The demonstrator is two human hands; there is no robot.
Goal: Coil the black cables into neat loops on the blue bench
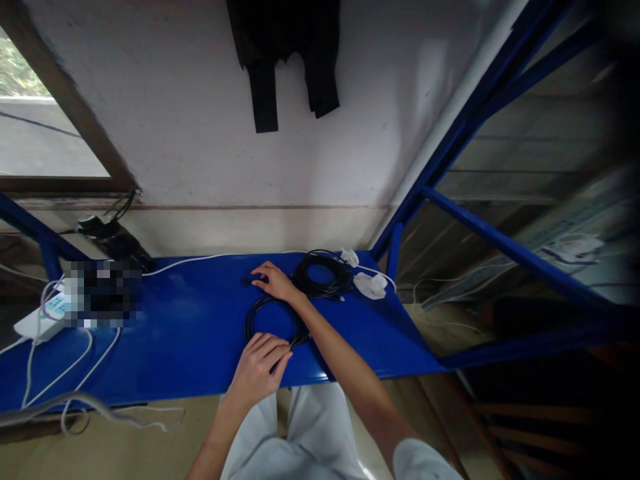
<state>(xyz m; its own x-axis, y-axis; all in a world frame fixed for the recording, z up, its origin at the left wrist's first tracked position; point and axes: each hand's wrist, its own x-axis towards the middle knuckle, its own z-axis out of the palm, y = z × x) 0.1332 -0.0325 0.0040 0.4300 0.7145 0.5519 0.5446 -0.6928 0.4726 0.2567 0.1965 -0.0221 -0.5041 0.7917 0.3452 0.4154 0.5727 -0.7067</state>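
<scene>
On the blue table, a loose coil of black cable (249, 320) lies in front of me. My left hand (260, 363) is closed at the near side of this coil, its thumb and fingertips pinching the cable. My right hand (273, 280) reaches across the coil's far side. Its curled fingers are at a small dark piece (246, 281) on the tabletop, too small to make out. Right of that hand rests a second, thicker coil of black cable (320, 288), with a connector end (340, 299) sticking out.
Crumpled white pieces (370, 285) lie at the table's (190, 360) right end. A white power strip (43, 317) with loose white cords and a black device (113, 240) are at the left. Blue metal frame bars (500, 233) rise on the right; a wall stands behind.
</scene>
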